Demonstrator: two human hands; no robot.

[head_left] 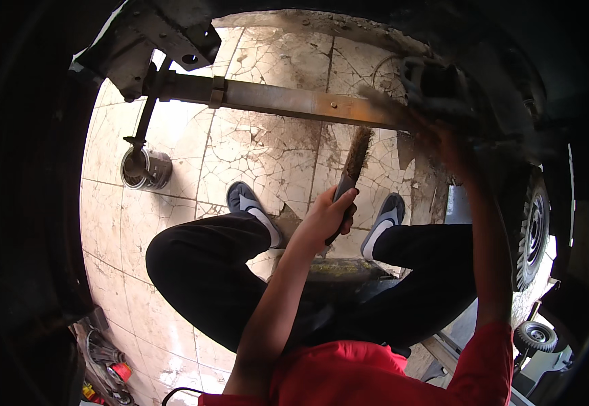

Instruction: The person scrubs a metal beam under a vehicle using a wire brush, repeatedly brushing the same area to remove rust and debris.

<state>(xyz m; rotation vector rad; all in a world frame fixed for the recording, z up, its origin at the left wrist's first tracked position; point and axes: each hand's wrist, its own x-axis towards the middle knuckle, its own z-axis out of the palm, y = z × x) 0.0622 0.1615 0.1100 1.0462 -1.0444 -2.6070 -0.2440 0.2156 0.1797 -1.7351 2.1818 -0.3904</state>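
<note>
My left hand [332,213] is closed around the dark handle of a wire brush [358,154], its worn brown bristles pointing up and away from me. Just beyond the bristles runs a leaf spring [267,97], a long flat metal bar with a clamp band, grey toward the left and rusty orange near its right part. My right hand [447,142] reaches to the bar's right end, beside a dark metal assembly [437,81]. Motion blur and shadow obscure its fingers, and a dark smear lies over the bar there; whether it holds something I cannot tell.
A dark bracket [166,40] carries the bar's left end. Under a hanging link stands a metal can [147,169] on the cracked tile floor [267,155]. My slippered feet are planted below the bar. A wheel [533,230] is at right; metal parts [105,358] lie lower left.
</note>
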